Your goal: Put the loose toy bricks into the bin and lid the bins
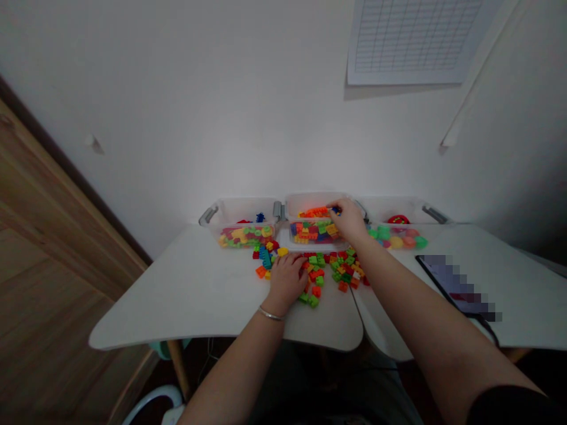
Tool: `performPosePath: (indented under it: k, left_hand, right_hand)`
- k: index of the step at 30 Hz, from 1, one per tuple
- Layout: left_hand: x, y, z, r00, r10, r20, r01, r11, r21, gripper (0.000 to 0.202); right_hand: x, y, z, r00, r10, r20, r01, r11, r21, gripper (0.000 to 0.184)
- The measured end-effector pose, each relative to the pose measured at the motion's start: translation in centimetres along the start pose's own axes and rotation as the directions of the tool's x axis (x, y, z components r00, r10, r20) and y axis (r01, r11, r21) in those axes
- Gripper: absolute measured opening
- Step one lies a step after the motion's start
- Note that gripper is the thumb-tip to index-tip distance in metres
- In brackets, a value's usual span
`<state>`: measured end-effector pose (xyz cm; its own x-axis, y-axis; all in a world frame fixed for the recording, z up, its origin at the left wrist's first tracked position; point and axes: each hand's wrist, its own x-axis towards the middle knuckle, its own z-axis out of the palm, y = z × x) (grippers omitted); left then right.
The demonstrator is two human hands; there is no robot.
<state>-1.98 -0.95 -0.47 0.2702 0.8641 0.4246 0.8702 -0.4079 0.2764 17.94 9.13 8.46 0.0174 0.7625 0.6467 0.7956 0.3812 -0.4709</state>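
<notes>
My left hand (287, 282) lies palm down among loose plastic building bricks (330, 271) on the white table, its fingers curled over them. Whether it grips a brick is hidden. A thin metal bangle (271, 314) circles my left wrist. My right hand (348, 219) reaches over the front of the middle clear plastic bin (314, 199), with its fingertips beside a small blue brick (336, 209). That bin is full of multicoloured bricks, with orange ones on top. Anything inside my right fingers is hidden.
A clear bin of bricks (243, 211) stands to the left, and a clear bin (398, 208) holding round coloured pieces stands to the right. A tablet with a blurred screen (456, 289) lies on the white table (190, 289) at right. A wooden panel (53, 236) runs along the left.
</notes>
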Motion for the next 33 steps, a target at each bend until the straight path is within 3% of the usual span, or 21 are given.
performPosePath:
  k: [4,10,14,16,20,24,29,33]
  left_hand:
    - [-0.1,0.0,0.0,1.0,0.008,-0.019,-0.008,1.0,0.0,0.03]
    - [-0.1,0.0,0.1,1.0,0.007,-0.015,-0.007,1.0,-0.007,0.03]
    - [-0.1,0.1,0.1,1.0,0.005,-0.011,-0.005,1.0,-0.007,0.031]
    - [-0.1,0.1,0.1,1.0,0.01,-0.014,-0.01,1.0,-0.01,0.031]
    - [-0.1,0.2,0.1,1.0,0.02,-0.022,-0.02,1.0,-0.014,0.031]
    - [0.0,0.2,0.1,1.0,0.014,-0.017,-0.014,1.0,-0.006,0.03]
    - [0.0,0.1,0.2,1.0,0.013,-0.012,-0.013,1.0,-0.013,0.032]
    - [-0.1,0.1,0.3,1.0,0.007,-0.018,-0.007,1.0,-0.014,0.031]
  right_hand:
    - [0.0,0.0,0.1,1.0,0.005,0.003,-0.005,0.998,0.057,0.028]
    - [-0.8,0.0,-0.3,0.996,-0.086,-0.002,0.085,0.985,0.15,0.035]
    - [-3.9,-0.8,-1.4,0.972,-0.181,-0.15,0.185,0.983,0.014,0.033]
    - [-6.1,-1.2,-1.7,0.965,-0.201,-0.171,0.195,0.98,-0.048,0.033]
    - [-10.6,-1.4,-1.4,0.965,-0.262,0.035,0.264,0.96,-0.091,0.03]
    - [-13.9,-0.9,-0.1,0.961,-0.215,0.176,0.239,0.963,-0.126,0.029]
    - [-15.5,0.0,1.0,0.938,-0.208,0.276,0.258,0.953,-0.159,0.027]
    - [-15.5,0.3,1.3,0.934,-0.221,0.282,0.276,0.945,-0.173,0.026]
